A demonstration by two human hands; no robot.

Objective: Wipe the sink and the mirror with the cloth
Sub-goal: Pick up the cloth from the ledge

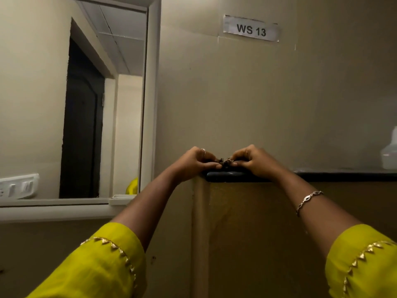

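The white-framed mirror (86, 104) hangs on the wall at the left and reflects a dark doorway. No sink and no cloth are in view. Both my hands reach up to the near end of a dark ledge (343, 176) on top of a brown partition. My left hand (194, 163) and my right hand (255, 160) meet there, fingers pinched on a small dark object (225, 162) that lies on a flat dark item (227, 176). What the small object is cannot be told.
A paper label reading WS 13 (251, 29) is stuck high on the wall. A white plastic bottle (390, 154) stands on the ledge at the far right. A white switch plate (19, 186) sits at the mirror's lower left.
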